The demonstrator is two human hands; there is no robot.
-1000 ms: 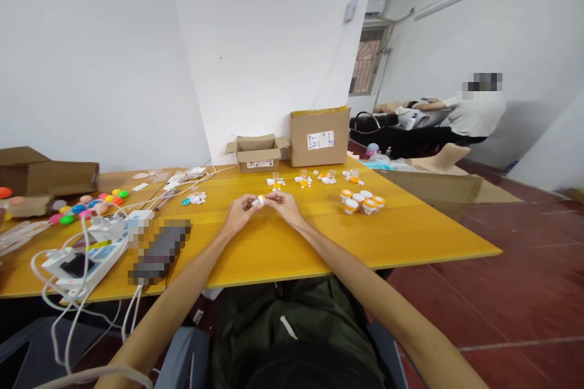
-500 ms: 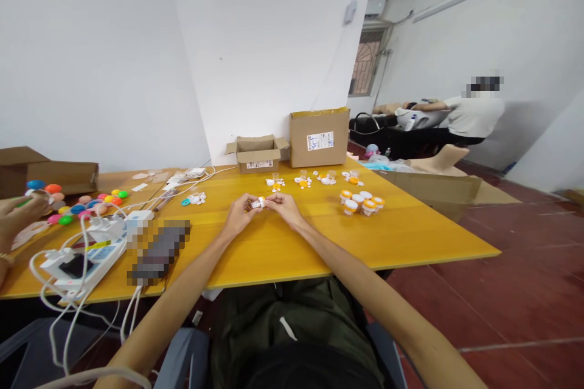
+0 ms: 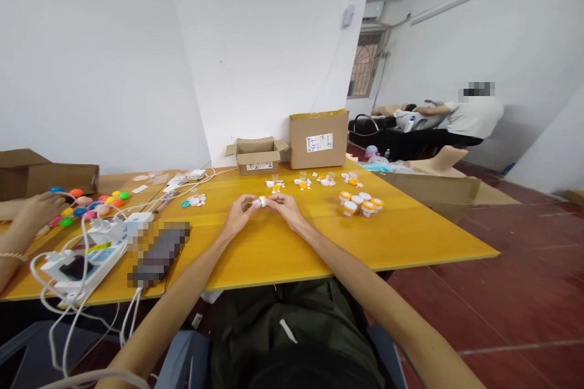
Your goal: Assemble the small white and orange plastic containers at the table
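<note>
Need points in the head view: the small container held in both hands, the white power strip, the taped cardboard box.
small container [image 3: 261,201]: head view, middle of its visible body
white power strip [image 3: 105,253]: head view, top face
taped cardboard box [image 3: 318,141]: head view, front face

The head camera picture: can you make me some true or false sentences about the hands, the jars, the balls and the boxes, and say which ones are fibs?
1. The left hand and the right hand both have fingers on one small container. True.
2. The grouped jars have blue lids. False: the jars have white and orange lids.
3. The small open box is beside a bigger box. True.
4. The colourful balls are to the right of the jars. False: the balls are far over to the left.
5. Another person's hand is by the balls. True.
6. Nothing is plugged into the power strip. False: the power strip has plugs in it.
</note>
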